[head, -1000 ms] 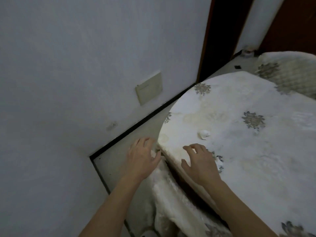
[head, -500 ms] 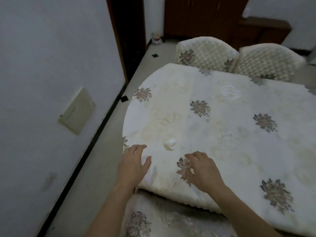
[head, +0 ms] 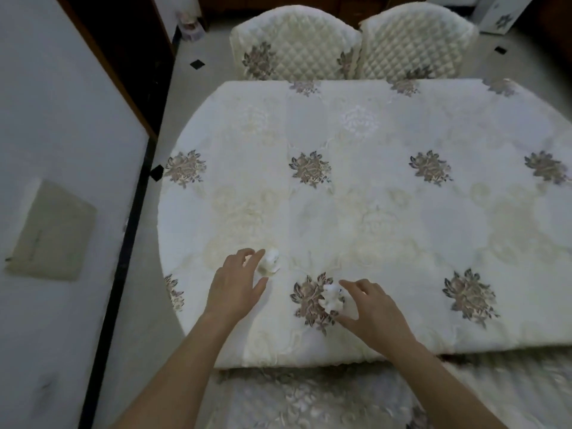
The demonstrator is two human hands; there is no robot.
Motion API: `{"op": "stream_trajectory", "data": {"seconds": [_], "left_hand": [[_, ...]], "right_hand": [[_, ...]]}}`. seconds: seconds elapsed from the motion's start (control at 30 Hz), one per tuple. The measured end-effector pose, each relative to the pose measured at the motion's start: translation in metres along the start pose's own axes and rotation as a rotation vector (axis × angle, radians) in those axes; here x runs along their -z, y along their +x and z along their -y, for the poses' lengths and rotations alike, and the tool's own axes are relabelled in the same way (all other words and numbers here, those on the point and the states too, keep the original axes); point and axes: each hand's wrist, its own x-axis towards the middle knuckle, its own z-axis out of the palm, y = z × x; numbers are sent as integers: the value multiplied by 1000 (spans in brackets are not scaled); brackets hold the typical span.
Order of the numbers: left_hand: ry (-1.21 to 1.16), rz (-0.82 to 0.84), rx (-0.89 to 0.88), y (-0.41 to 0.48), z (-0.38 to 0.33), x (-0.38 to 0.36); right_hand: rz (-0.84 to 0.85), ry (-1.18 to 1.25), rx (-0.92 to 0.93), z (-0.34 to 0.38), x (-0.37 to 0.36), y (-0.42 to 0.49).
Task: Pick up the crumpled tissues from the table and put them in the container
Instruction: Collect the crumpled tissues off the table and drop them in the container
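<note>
Two small crumpled white tissues lie near the front of the table (head: 371, 212), which is covered by a cream cloth with flower prints. One tissue (head: 270, 262) sits just right of my left hand (head: 236, 283), whose spread fingers reach beside it. The other tissue (head: 332, 300) rests on a flower print, between the thumb and fingers of my right hand (head: 376, 311); the fingers curve around it but are apart. No container is in view.
Two quilted cream chairs (head: 297, 41) stand at the table's far side. A white wall (head: 62, 150) with a beige plate runs along the left, with a dark doorway behind it. A cushioned seat (head: 309, 397) lies below the table's front edge.
The view has swung right and up, so the whole table top shows. Both hands have moved forward onto the table, each beside a tissue; a second tissue has appeared by my right hand.
</note>
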Motion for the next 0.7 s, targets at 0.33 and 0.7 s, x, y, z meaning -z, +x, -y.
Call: {"op": "stream_trajectory", "data": {"seconds": [0.33, 0.7], "left_hand": [[192, 94, -173, 42, 10, -11], [225, 130, -192, 60, 1, -27]], "right_hand": [[47, -18, 57, -2, -18, 29], [-179, 137, 62, -2, -40, 25]]}}
